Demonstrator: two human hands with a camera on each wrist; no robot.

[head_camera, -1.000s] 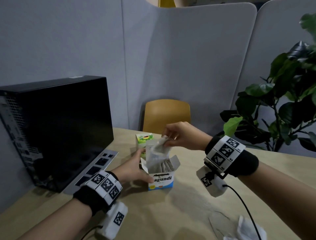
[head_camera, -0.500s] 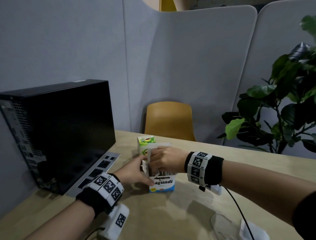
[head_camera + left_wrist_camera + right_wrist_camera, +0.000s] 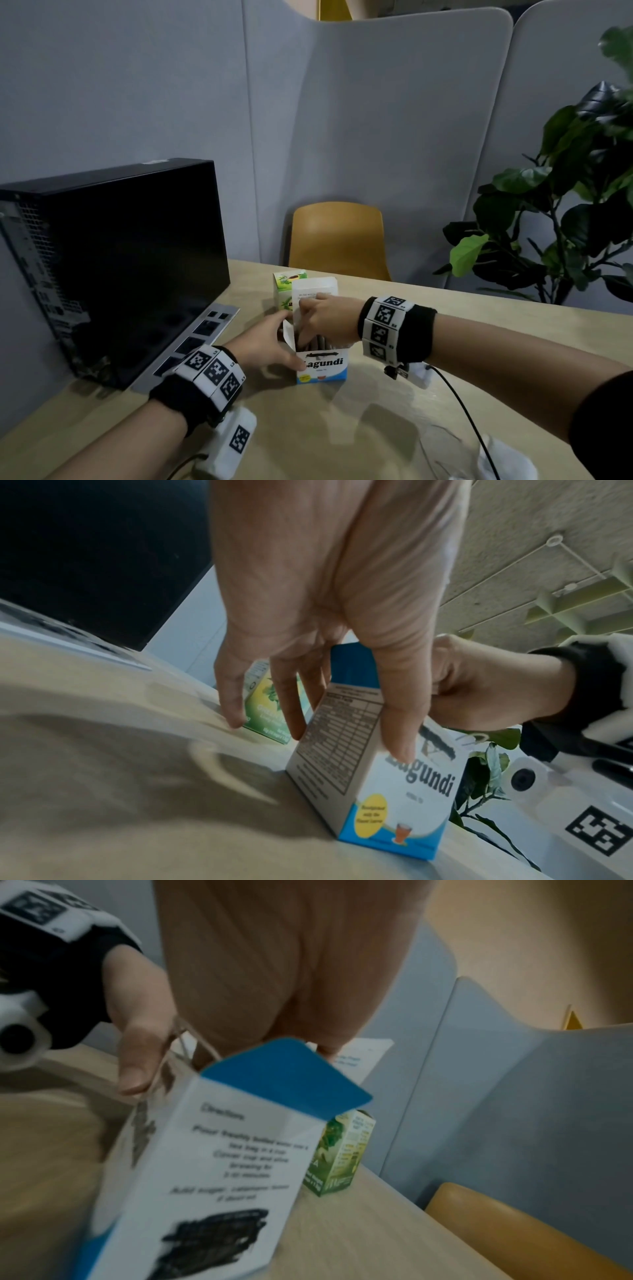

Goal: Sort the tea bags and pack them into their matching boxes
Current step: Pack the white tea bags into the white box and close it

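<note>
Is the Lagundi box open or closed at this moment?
Open. The Lagundi box stands upright with its lid flap raised, and the right hand reaches into its top; the left hand steadies it.

Grey felt partition panels [image 3: 394,137] with rounded top corners close in the space behind the bench [image 3: 342,428], whose top is light wood. A mustard-yellow chair [image 3: 337,240] stands at its far edge, against the panels. On the left of the bench a black computer case [image 3: 120,260] stands upright. To the right a large-leaved green plant [image 3: 565,205] reaches up beside the panels. The left wrist view shows a pale textured ceiling [image 3: 514,561] with thin white lines. The light is dim and even.
</note>
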